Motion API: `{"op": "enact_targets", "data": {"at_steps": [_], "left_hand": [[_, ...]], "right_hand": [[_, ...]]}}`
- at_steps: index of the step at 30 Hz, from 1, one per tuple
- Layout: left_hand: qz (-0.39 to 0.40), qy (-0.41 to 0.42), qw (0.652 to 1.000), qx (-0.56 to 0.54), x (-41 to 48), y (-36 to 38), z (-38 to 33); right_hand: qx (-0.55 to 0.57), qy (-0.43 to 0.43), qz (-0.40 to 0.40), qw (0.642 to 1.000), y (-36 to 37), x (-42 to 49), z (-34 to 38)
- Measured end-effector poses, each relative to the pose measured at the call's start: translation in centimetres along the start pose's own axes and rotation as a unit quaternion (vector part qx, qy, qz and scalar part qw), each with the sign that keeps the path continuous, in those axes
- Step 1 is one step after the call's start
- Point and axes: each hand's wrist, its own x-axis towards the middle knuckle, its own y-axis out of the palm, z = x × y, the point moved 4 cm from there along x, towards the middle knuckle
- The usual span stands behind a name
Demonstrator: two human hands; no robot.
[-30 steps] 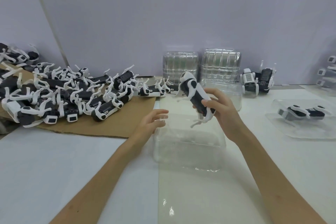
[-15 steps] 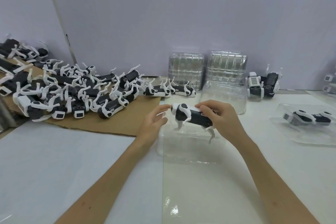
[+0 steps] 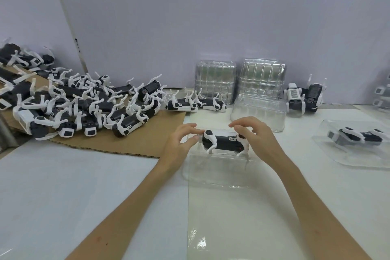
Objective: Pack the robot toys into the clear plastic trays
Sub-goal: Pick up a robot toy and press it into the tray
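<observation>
White table (image 3: 63, 186): left hand (image 3: 179, 145) and right hand (image 3: 257, 139) pinch robot toy (image 3: 223, 142) at clear tray (image 3: 217, 173)

A toy pile (image 3: 84, 103) lies on cardboard (image 3: 152, 133) at the bench's (image 3: 63, 186) left rear. 2 tray stacks (image 3: 215, 82) stand at the rear edge. Centrally, a robot toy (image 3: 223, 143) sits on a tray (image 3: 217, 171); a packed tray (image 3: 369, 158) lies near the right edge.

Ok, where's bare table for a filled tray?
Bare white tabletop: near-left, this side of the brown cardboard sheet, and near-right, between the right hand and the filled clear plastic tray. Crowded: the cardboard's heap of black-and-white robot toys and rear clear tray stacks.
</observation>
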Motion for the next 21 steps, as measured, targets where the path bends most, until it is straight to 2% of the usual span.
{"op": "enact_targets", "data": {"at_steps": [4, 7, 11, 18, 21], "left_hand": [[-0.005, 0.004, 1.0, 0.028, -0.1, 0.0, -0.3], [-0.001, 0.001, 0.999, 0.038, -0.1, 0.0, -0.2], [0.013, -0.038, 0.998, 0.054, 0.0, 0.2, 0.5], [-0.005, -0.062, 0.997, 0.04, -0.2, 0.2, 0.8], [-0.023, -0.115, 0.993, 0.023, -0.3, 0.3, 1.1]], "right_hand": [[0.053, 0.056, 0.065, 0.995, -0.2, -0.3, -0.2], [0.06, 0.083, 0.08, 0.992, -0.1, -0.4, -0.3], [0.03, 0.099, 0.092, 0.99, 0.0, -0.2, -1.3], [0.009, 0.216, 0.103, 0.971, -0.6, -0.4, -3.0], [-0.024, 0.273, 0.103, 0.956, -0.7, -0.4, -3.7]]}}
